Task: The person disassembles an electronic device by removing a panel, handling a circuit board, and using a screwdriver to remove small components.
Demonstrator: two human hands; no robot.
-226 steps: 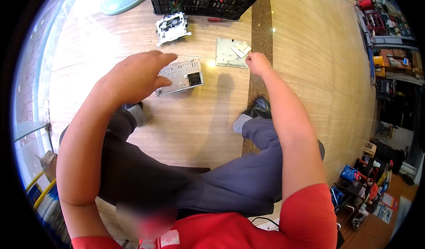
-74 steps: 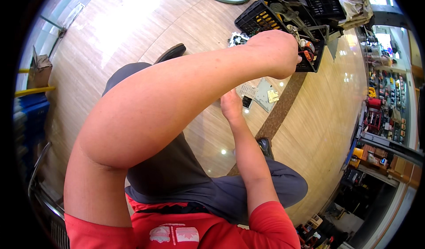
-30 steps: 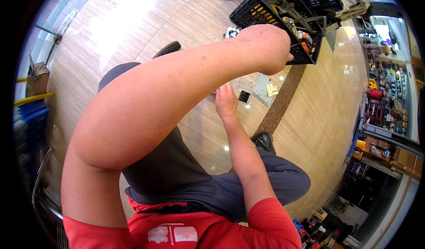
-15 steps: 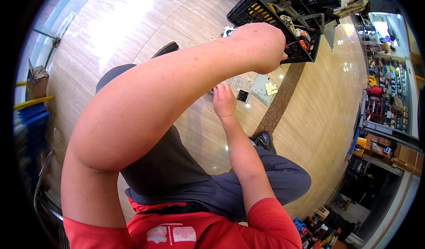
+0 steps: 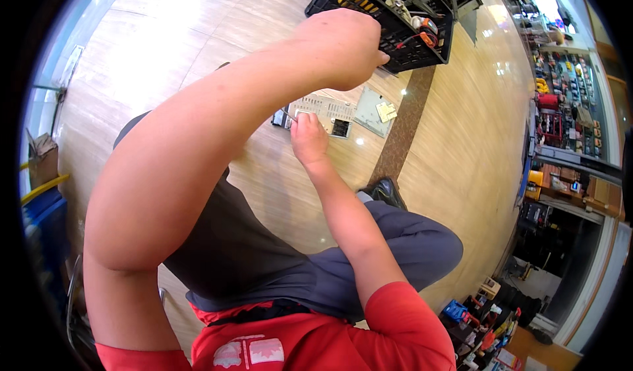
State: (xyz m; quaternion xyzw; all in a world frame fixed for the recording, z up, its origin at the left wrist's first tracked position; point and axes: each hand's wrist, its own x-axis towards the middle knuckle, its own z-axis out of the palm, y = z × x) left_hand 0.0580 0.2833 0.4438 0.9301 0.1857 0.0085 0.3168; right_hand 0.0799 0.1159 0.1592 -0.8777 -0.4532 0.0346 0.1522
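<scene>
My left arm stretches across the view from the left. My left hand (image 5: 348,47) is curled closed above the floor, close to the black crate; anything inside it is hidden. Lower down, my right hand (image 5: 308,137) pinches a thin metal tool (image 5: 285,113), only partly visible. That hand rests at the near edge of a flat, light-coloured slotted panel (image 5: 336,109) on the floor. A small dark block (image 5: 281,118) sits at the panel's left end, and a black square (image 5: 341,128) at its near right corner. Alongside lies a grey plate (image 5: 373,109) bearing a pale yellow piece (image 5: 386,112).
A black plastic crate (image 5: 415,58) full of tools and cables stands beyond my left hand. My shoe (image 5: 384,193) is on the dark floor strip (image 5: 412,120). Stocked shelves (image 5: 573,101) line the right; blue bins (image 5: 46,223) stand at the left.
The whole view has shifted, so crate, panel and hands appear farther left and higher. The dark block and thin tool by my right fingers now show. My left hand stays closed.
</scene>
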